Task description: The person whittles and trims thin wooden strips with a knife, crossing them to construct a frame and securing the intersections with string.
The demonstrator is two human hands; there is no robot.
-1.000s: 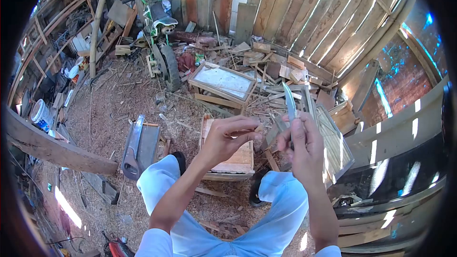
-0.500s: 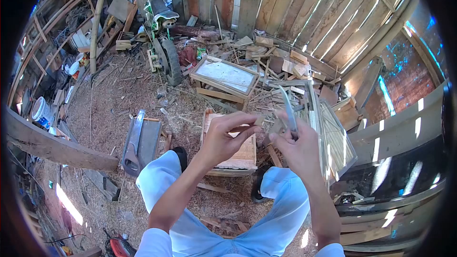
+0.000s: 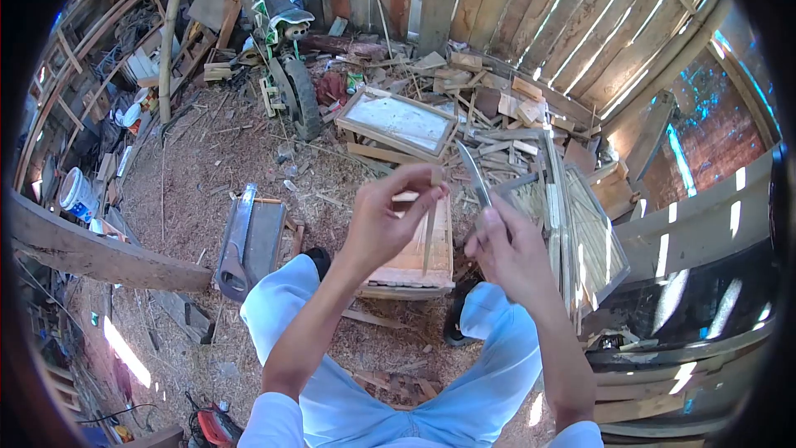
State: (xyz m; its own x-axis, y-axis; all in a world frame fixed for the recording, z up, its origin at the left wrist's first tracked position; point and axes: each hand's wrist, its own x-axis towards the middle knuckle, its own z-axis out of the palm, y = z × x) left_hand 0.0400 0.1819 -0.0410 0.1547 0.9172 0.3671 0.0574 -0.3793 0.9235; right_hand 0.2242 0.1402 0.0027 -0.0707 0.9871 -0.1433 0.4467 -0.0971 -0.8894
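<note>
While a knife (image 3: 473, 172) is held, offcuts (image 3: 527, 90) lie beyond.

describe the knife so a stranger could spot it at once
Start at the pale blue trousers, bottom centre. Above them, on the right, the right hand holds a slim silvery metal knife, blade slanting up and left. Its shine and tapered point set it apart from the thin pale wooden strip in the left hand.
</note>
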